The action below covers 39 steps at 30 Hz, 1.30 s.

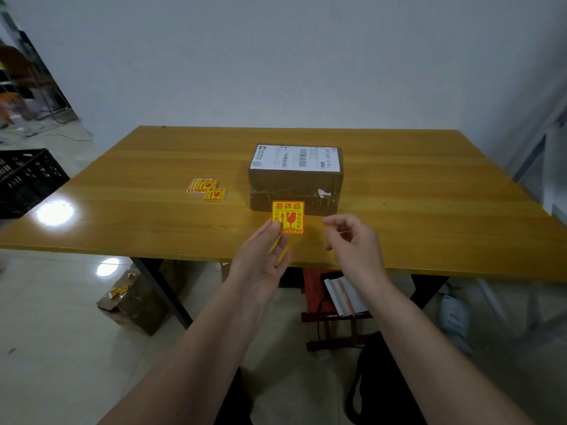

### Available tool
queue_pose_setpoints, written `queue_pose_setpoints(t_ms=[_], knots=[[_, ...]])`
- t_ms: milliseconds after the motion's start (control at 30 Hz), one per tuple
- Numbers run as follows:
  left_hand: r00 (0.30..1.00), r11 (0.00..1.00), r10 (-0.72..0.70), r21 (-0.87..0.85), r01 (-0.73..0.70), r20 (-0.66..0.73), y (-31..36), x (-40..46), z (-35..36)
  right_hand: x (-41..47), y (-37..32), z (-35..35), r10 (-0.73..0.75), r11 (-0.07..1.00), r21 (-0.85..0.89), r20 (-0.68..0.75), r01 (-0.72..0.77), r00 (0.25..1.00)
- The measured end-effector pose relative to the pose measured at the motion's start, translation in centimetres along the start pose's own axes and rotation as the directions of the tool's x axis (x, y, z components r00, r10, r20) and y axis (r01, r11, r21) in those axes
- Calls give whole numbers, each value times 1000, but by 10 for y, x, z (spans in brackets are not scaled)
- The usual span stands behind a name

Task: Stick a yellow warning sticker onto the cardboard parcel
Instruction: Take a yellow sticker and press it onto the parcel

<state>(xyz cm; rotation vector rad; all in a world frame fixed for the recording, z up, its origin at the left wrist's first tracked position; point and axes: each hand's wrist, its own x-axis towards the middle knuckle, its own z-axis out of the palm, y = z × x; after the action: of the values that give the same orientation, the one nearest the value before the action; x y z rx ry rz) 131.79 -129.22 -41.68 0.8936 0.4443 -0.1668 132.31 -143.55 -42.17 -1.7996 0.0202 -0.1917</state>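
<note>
One yellow warning sticker [288, 216] is pinched at its lower left corner by the left hand [264, 256], printed face toward the camera and upright, its long axis running 12 to 6 o'clock. The cardboard parcel [296, 185] sits on the table [429, 210] at about 12 o'clock from both hands, just beyond the sticker, with its long axis lying 9 to 3 o'clock and its white shipping label [296, 157] facing up. The left hand is the nearer one to the parcel. The right hand [352, 243] hovers at 3 o'clock from the sticker, fingers loosely curled and holding nothing that can be made out. Spare stickers [208, 189] lie at 9 o'clock from the parcel.
</note>
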Motion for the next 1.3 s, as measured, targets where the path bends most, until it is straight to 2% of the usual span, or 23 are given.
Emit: queue_pose_setpoints(t_ms=[67, 300, 567, 667, 767, 867, 967, 1000, 1033, 1067, 1133, 1167, 1200, 1233, 1300], knots=[[1000, 997, -15, -75, 14, -13, -4, -1, 2, -3, -3, 3, 19, 999, 42, 9, -19, 1000], [1000, 994, -3, -112, 1, -20, -12, -1, 3, 0, -13, 9, 128, 973, 192, 20, -129, 992], [1000, 997, 15, -79, -15, -2, -18, 3, 4, 10, -13, 8, 105, 977, 181, 47, -112, 993], [999, 999, 43, -9, -43, -8, -18, 6, 5, 15, -10, 5, 70, 986, 149, 53, -77, 996], [980, 959, 190, 224, -173, -57, -17, 13, 4, 22, -3, 4, 63, 990, 126, 33, -67, 997], [930, 819, 366, 460, -343, 42, -17, 24, 4, 29, 5, 3, 86, 988, 130, 7, -87, 996], [886, 714, 462, 574, -401, 45, -15, 39, 5, 40, 11, -2, 126, 978, 173, -45, -117, 991], [859, 652, 511, 631, -420, 44, -13, 45, 4, 46, 13, -5, 140, 974, 191, -80, -123, 987], [815, 540, 574, 714, -446, 76, -9, 51, 3, 53, 16, -8, 151, 971, 206, -117, -125, 982], [752, 369, 643, 801, -472, 147, -5, 57, 3, 60, 20, -10, 158, 968, 219, -151, -123, 976], [584, -59, 719, 870, -489, 377, 5, 70, 7, 74, 28, -13, 172, 967, 221, -192, -128, 966], [513, -229, 707, 844, -486, 487, 9, 77, 12, 80, 31, -13, 178, 969, 204, -201, -136, 963], [468, -343, 675, 805, -484, 570, 14, 84, 19, 86, 34, -12, 176, 973, 188, -212, -137, 961], [454, -412, 636, 772, -484, 624, 16, 90, 27, 91, 36, -12, 166, 976, 175, -224, -128, 960], [471, -478, 567, 736, -480, 675, 19, 102, 39, 101, 36, -11, 131, 984, 148, -231, -98, 964]])
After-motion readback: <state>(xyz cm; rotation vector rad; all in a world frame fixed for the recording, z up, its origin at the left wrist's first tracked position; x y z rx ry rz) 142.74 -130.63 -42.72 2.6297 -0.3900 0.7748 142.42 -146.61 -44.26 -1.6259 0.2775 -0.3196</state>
